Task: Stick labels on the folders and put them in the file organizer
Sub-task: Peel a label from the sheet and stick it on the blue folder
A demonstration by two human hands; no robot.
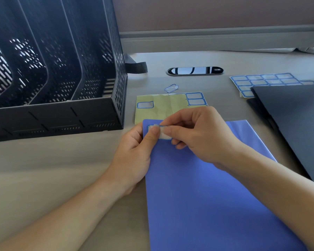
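Label at the top-left corner of the blue folder, left hand pinching that corner, thumb flat on its left half, right hand fingertips curled, nipping its right edge

A blue folder lies flat on the desk at 5 o'clock, with a white, blue-edged label at its top-left corner. The black perforated file organizer stands at 10 o'clock; a yellow-green label sheet lies at 12 o'clock.
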